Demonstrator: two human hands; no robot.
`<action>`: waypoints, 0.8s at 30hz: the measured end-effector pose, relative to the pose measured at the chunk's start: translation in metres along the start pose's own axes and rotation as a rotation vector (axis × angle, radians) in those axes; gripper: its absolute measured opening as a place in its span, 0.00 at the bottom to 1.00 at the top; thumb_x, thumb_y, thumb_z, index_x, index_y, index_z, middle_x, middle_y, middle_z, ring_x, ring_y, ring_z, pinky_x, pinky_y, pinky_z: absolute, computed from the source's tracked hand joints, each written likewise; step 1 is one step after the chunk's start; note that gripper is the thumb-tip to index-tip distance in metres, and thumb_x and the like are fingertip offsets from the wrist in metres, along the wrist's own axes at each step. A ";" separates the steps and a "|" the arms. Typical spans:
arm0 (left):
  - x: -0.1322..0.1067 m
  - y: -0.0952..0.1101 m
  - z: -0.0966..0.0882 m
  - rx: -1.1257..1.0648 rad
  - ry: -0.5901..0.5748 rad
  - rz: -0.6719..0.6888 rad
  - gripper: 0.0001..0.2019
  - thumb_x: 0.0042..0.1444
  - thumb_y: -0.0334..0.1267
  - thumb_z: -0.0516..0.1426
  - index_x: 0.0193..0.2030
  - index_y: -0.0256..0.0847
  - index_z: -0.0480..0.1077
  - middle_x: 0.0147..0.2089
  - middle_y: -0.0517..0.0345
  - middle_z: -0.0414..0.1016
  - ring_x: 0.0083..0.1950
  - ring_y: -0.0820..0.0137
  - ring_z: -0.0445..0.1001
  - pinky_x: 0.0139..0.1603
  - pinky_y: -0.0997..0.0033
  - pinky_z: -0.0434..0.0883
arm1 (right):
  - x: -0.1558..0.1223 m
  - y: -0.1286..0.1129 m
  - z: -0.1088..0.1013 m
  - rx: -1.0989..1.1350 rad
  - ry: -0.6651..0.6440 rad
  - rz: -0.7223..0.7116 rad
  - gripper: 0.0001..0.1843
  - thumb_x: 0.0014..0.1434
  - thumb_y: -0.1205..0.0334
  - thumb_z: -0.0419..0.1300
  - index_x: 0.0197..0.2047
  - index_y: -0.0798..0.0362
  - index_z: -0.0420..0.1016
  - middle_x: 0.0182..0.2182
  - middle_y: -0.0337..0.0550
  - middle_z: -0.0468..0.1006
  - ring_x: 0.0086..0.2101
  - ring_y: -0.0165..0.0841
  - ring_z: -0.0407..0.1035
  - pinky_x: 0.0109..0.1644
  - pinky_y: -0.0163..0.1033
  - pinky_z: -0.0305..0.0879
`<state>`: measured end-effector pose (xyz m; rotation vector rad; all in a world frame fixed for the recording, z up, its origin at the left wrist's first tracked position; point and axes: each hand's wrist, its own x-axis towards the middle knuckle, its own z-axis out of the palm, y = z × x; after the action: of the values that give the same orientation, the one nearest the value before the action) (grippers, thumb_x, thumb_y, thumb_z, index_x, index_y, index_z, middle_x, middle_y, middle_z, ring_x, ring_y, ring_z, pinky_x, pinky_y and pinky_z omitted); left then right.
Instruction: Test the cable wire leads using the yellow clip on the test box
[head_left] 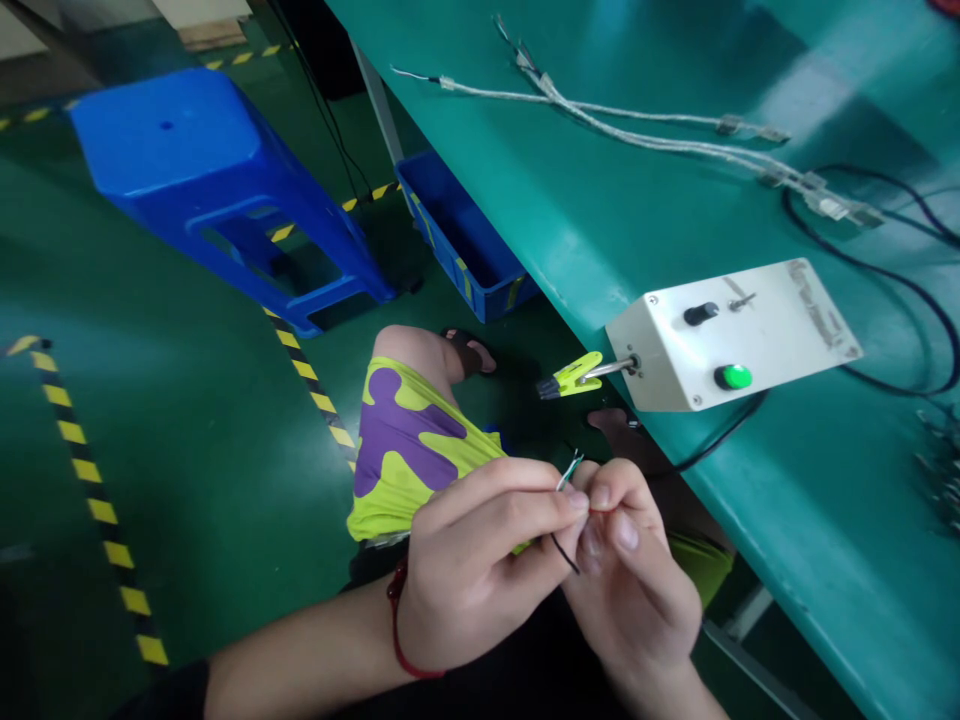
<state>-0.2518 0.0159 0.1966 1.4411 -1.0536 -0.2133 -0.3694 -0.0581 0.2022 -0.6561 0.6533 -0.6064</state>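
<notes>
My left hand [480, 560] and my right hand [630, 560] meet in front of my lap, below the edge of the green workbench [600, 200]. Both pinch a thin black wire [566, 500] whose stripped light-coloured ends stick up between the fingertips. The left thumb and forefinger press on the wire ends; the right fingers curl round the wire from the other side. A red cord circles my left wrist. Just above the hands a white control box [780, 340] with a green button, a black knob and a yellow clip [574, 375] on its side sits at the bench edge.
Pale cables with connectors [675, 135] lie across the bench; black leads [885, 270] loop at the right. A blue plastic stool [217, 190] and a blue bin [465, 240] stand on the green floor, which has yellow-black tape lines [97, 500].
</notes>
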 end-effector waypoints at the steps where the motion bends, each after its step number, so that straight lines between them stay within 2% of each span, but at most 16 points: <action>1: 0.000 -0.001 0.000 -0.001 0.000 0.000 0.15 0.53 0.20 0.67 0.45 0.39 0.80 0.44 0.56 0.84 0.40 0.70 0.84 0.42 0.76 0.84 | 0.000 -0.001 0.000 0.000 -0.001 0.002 0.06 0.61 0.55 0.68 0.38 0.46 0.80 0.29 0.37 0.66 0.26 0.28 0.58 0.30 0.34 0.60; 8: 0.002 -0.001 0.001 -0.043 -0.009 -0.037 0.16 0.54 0.20 0.66 0.45 0.43 0.79 0.42 0.57 0.84 0.38 0.68 0.84 0.38 0.72 0.84 | 0.003 -0.003 0.002 -0.029 0.039 0.001 0.09 0.63 0.53 0.67 0.35 0.48 0.79 0.24 0.36 0.63 0.24 0.30 0.56 0.28 0.36 0.59; 10: 0.002 0.001 0.001 -0.074 -0.030 -0.111 0.14 0.53 0.21 0.66 0.43 0.44 0.79 0.40 0.58 0.84 0.37 0.67 0.84 0.35 0.71 0.83 | 0.003 -0.003 0.002 -0.033 0.049 -0.005 0.09 0.63 0.52 0.67 0.35 0.48 0.80 0.23 0.36 0.64 0.25 0.30 0.57 0.29 0.36 0.60; 14: 0.001 0.005 0.000 -0.153 -0.052 -0.344 0.08 0.55 0.26 0.67 0.38 0.43 0.78 0.38 0.58 0.82 0.32 0.70 0.81 0.24 0.76 0.74 | 0.002 -0.001 0.001 -0.056 0.031 -0.064 0.09 0.65 0.53 0.65 0.40 0.49 0.83 0.23 0.37 0.67 0.24 0.29 0.60 0.32 0.34 0.63; 16: 0.001 0.006 0.000 -0.207 -0.040 -0.423 0.06 0.56 0.28 0.67 0.37 0.43 0.78 0.38 0.58 0.81 0.31 0.71 0.80 0.24 0.77 0.73 | 0.002 0.001 0.000 -0.105 0.052 -0.114 0.06 0.63 0.56 0.69 0.40 0.49 0.84 0.25 0.37 0.70 0.24 0.27 0.61 0.31 0.32 0.63; 19: 0.002 0.006 0.001 -0.241 -0.039 -0.459 0.05 0.56 0.28 0.67 0.35 0.42 0.78 0.37 0.58 0.81 0.32 0.70 0.81 0.27 0.77 0.74 | 0.001 0.004 -0.001 -0.165 0.119 -0.156 0.03 0.60 0.63 0.72 0.37 0.48 0.83 0.26 0.35 0.71 0.24 0.24 0.61 0.30 0.29 0.64; 24: 0.003 0.007 0.002 -0.244 -0.045 -0.462 0.05 0.55 0.29 0.67 0.34 0.42 0.78 0.36 0.58 0.82 0.33 0.68 0.82 0.27 0.77 0.75 | 0.002 0.005 -0.002 -0.181 0.148 -0.157 0.04 0.60 0.63 0.73 0.36 0.49 0.82 0.23 0.34 0.71 0.23 0.23 0.61 0.28 0.27 0.62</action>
<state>-0.2548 0.0136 0.2042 1.4414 -0.6884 -0.6855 -0.3680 -0.0570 0.1964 -0.8429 0.8066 -0.7528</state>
